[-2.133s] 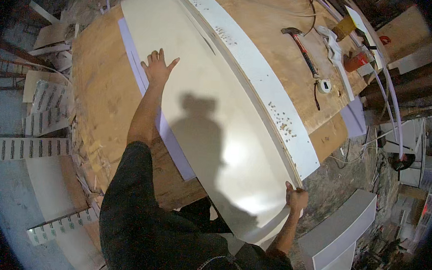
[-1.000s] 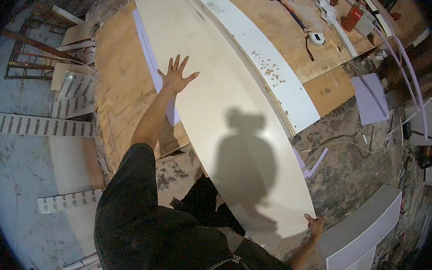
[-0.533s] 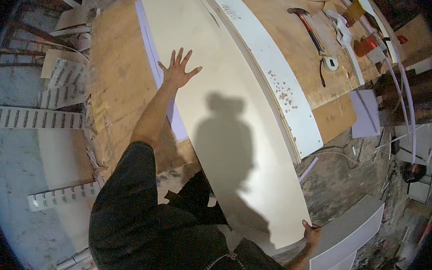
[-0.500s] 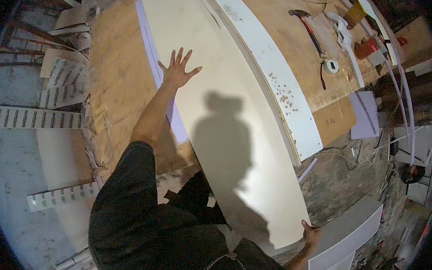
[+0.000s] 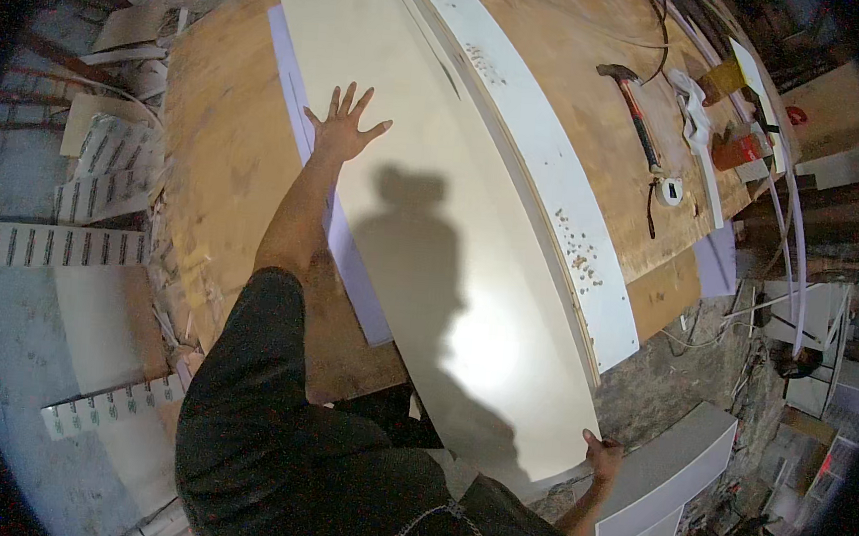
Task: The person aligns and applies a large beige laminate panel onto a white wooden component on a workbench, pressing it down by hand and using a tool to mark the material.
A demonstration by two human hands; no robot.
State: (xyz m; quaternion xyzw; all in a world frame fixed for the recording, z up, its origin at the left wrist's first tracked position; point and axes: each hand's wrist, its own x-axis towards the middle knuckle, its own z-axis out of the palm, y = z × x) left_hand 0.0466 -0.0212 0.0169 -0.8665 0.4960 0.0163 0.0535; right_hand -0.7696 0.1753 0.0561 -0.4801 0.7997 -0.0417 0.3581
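Gripping the near right corner of the cream panel [image 5: 482,232] with the right hand [image 5: 603,457], with the thumb showing at the edge and the fingers curled; cannot make out their hold on the underside. Resting the left hand [image 5: 341,134] spread wide at the panel's left edge, farther up, with nothing clasped; steadying rather than holding, to judge by the splay.

Apparently done with laying the panel lengthwise over the wooden tabletop [image 5: 218,154], leaving its near end jutting past the tabletop's edge. Probably not done with positioning it, judging by both hands on it and by that overhang. Can see a white strip [image 5: 542,161], dotted with small brown specks, running close along the panel's right side, and a lilac strip [image 5: 348,267] showing along its left; cannot tell whether tucked beneath or just beside. Can find nothing visible fixing the panel to either strip, so would count it as loose.

Farther right of the panel, beyond the white strip, can see a hammer [image 5: 641,118] and a tape measure [image 5: 669,191], both lying out of hand. Would therefore rate any work with tools as not under way.
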